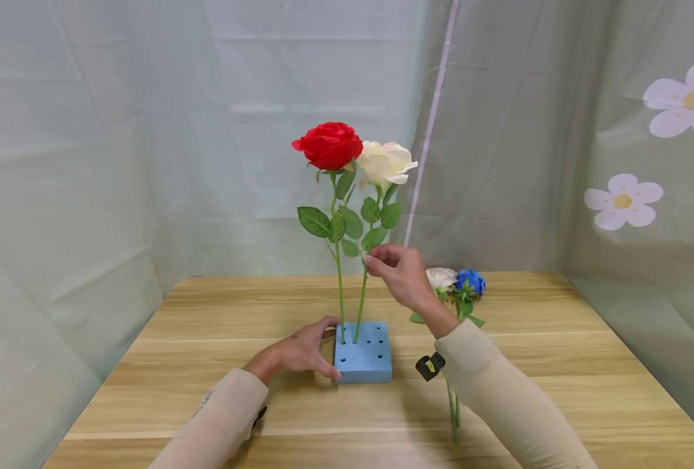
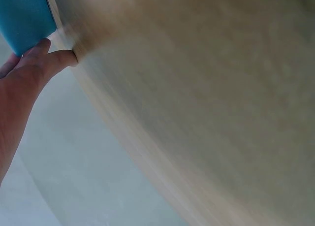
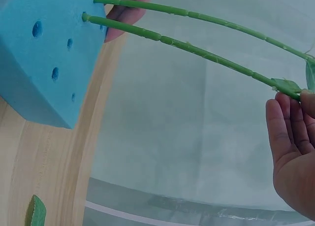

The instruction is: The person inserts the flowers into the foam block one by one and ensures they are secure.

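Note:
A blue foam block (image 1: 363, 376) with several holes in its top stands on the table. My left hand (image 1: 305, 348) grips the block's left side, with the thumb at the front corner and fingers toward the back. Two artificial roses rise from holes in the block: a red rose (image 1: 328, 147) at left and a white rose (image 1: 385, 163) beside it, leaning slightly right. High on the white rose's green stem (image 3: 206, 54), just under its leaves, my right hand (image 1: 402, 275) pinches between thumb and fingers. Both stem ends are hidden inside the block.
On the wooden table (image 1: 206, 312) to the right lie another white rose (image 1: 441, 278) and a blue rose (image 1: 471, 282), partly hidden by my right forearm. Grey-green cloth (image 1: 235, 130) hangs behind the table and at its sides.

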{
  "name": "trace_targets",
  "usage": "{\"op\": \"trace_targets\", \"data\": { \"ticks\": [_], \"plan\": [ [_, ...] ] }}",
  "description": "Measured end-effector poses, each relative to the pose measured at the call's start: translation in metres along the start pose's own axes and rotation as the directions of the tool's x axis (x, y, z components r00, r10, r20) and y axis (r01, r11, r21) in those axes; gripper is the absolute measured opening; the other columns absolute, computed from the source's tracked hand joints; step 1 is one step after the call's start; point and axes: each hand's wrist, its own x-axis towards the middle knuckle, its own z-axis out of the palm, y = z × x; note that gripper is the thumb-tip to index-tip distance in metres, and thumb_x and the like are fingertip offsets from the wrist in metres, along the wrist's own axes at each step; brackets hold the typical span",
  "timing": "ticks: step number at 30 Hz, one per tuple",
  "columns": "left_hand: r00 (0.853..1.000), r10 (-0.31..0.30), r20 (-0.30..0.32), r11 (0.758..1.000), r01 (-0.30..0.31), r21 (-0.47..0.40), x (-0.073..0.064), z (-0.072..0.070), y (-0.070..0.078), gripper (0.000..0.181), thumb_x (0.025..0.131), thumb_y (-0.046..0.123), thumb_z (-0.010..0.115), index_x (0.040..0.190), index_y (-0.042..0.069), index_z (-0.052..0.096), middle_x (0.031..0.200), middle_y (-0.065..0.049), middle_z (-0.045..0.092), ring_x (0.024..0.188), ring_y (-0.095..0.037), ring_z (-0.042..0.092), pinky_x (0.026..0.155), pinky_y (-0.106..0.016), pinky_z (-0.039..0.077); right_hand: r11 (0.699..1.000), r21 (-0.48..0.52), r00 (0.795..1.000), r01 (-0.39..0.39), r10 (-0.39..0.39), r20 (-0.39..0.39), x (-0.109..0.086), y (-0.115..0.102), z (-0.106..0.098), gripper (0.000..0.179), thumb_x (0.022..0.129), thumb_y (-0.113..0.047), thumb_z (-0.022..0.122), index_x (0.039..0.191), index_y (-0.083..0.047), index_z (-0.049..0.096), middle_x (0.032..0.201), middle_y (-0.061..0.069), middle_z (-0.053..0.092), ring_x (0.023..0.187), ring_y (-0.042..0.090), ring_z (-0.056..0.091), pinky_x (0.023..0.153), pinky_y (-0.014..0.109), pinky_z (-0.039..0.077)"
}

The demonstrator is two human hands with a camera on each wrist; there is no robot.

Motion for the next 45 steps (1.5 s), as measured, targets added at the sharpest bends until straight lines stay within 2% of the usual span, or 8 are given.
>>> {"op": "trace_targets", "data": {
  "ticks": [9, 16, 23, 34, 38, 42, 45],
  "plan": [
    [1.000, -0.002, 0.005, 1.000, 0.002, -0.008, 0.000, 0.000, 0.003, 0.104, 0.069, 0.018, 0.092, 0.149, -0.002, 0.029, 0.155, -0.020, 0.033, 0.143, -0.039, 0.034, 0.113, -0.051, 0.032, 0.999, -0.039, 1.000, 0.002, -0.002, 0.017, -0.004, 0.003, 0.004, 0.018, 0.097, -0.017, 0.068, 0.103, 0.000, 0.070, 0.091, 0.009, 0.073, 0.086, 0.028, 0.071, 0.079, 0.041, 0.057],
    [1.000, 0.007, 0.008, 1.000, -0.007, -0.008, 0.002, 0.000, 0.002, 0.104, 0.069, 0.018, 0.093, 0.149, -0.003, 0.029, 0.154, -0.021, 0.033, 0.142, -0.040, 0.034, 0.113, -0.051, 0.032, 0.999, -0.031, 0.999, 0.038, -0.037, 0.037, -0.007, 0.009, 0.007, 0.018, 0.097, -0.015, 0.067, 0.104, 0.002, 0.072, 0.088, 0.011, 0.073, 0.083, 0.024, 0.071, 0.078, 0.039, 0.058],
    [1.000, 0.017, 0.012, 1.000, -0.017, 0.007, 0.002, -0.001, 0.001, 0.103, 0.070, 0.018, 0.092, 0.148, -0.003, 0.029, 0.154, -0.022, 0.033, 0.142, -0.041, 0.034, 0.113, -0.051, 0.032, 0.998, -0.029, 0.997, 0.057, -0.056, 0.060, -0.010, 0.012, 0.011, 0.017, 0.096, -0.012, 0.068, 0.103, 0.002, 0.073, 0.091, 0.012, 0.074, 0.083, 0.024, 0.071, 0.080, 0.048, 0.057],
    [1.000, 0.017, 0.008, 1.000, -0.017, 0.011, 0.004, 0.000, 0.000, 0.102, 0.070, 0.018, 0.092, 0.148, -0.003, 0.030, 0.154, -0.021, 0.034, 0.141, -0.041, 0.036, 0.113, -0.051, 0.032, 0.999, -0.043, 0.997, 0.023, -0.020, 0.077, -0.011, 0.014, 0.014, 0.017, 0.095, -0.015, 0.069, 0.101, 0.000, 0.073, 0.090, 0.008, 0.073, 0.084, 0.024, 0.071, 0.076, 0.038, 0.057],
    [1.000, 0.007, 0.009, 1.000, -0.007, 0.002, 0.003, -0.001, 0.001, 0.102, 0.070, 0.019, 0.092, 0.148, -0.002, 0.030, 0.154, -0.020, 0.034, 0.142, -0.040, 0.036, 0.113, -0.050, 0.032, 0.999, -0.040, 0.997, 0.016, -0.013, 0.074, -0.012, 0.012, 0.015, 0.016, 0.095, -0.015, 0.069, 0.102, 0.000, 0.073, 0.091, 0.011, 0.073, 0.084, 0.025, 0.071, 0.076, 0.040, 0.057],
    [1.000, 0.003, 0.006, 1.000, -0.003, -0.003, 0.001, -0.002, 0.000, 0.102, 0.070, 0.019, 0.092, 0.148, -0.003, 0.030, 0.154, -0.020, 0.034, 0.141, -0.041, 0.036, 0.113, -0.052, 0.032, 0.997, -0.057, 0.997, 0.044, -0.040, 0.072, -0.014, 0.013, 0.018, 0.015, 0.095, -0.013, 0.069, 0.100, 0.001, 0.073, 0.091, 0.014, 0.073, 0.080, 0.022, 0.071, 0.072, 0.035, 0.056],
    [1.000, -0.001, 0.002, 1.000, 0.001, 0.005, 0.001, -0.001, 0.001, 0.102, 0.070, 0.019, 0.092, 0.148, -0.002, 0.030, 0.154, -0.020, 0.035, 0.141, -0.041, 0.036, 0.113, -0.052, 0.032, 0.993, -0.086, 0.995, 0.081, -0.076, 0.064, -0.014, 0.013, 0.018, 0.014, 0.094, -0.013, 0.070, 0.099, 0.000, 0.073, 0.088, 0.012, 0.073, 0.078, 0.018, 0.070, 0.067, 0.030, 0.054]
  ]
}}
